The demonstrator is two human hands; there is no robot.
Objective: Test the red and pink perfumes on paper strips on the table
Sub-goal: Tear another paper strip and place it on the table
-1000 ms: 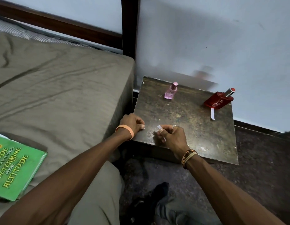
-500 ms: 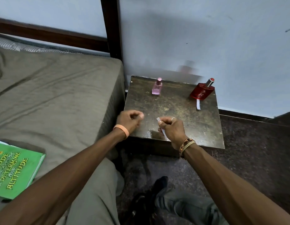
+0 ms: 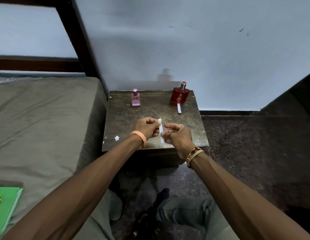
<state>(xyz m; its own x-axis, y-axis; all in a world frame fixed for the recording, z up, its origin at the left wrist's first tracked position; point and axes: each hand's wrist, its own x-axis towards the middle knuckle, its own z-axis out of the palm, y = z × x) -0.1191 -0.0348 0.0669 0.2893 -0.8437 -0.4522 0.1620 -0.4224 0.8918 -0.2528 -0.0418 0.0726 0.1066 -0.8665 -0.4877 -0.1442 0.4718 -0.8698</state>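
A small pink perfume bottle (image 3: pixel 135 97) stands upright at the back left of the dark worn table (image 3: pixel 190 118). The larger red perfume bottle (image 3: pixel 179 94) stands at the back right, with a white paper strip (image 3: pixel 179 108) lying just in front of it. Above the table's front half, my left hand (image 3: pixel 147 128) and my right hand (image 3: pixel 176 135) both pinch a second white paper strip (image 3: pixel 161 129), held upright between them. A small torn white scrap (image 3: pixel 117 138) lies near the table's front left edge.
A bed with an olive sheet (image 3: pixel 46 127) adjoins the table on the left, a green book (image 3: pixel 5 208) on its near corner. A dark bedpost (image 3: pixel 81 40) rises behind. The pale wall (image 3: pixel 202 49) backs the table. Dark speckled floor (image 3: pixel 254 153) lies to the right; my legs are below.
My left hand has moved right and joined the right hand on the strip, which is now lifted and held upright. A white scrap now lies by the table's front left edge. The view shifted.
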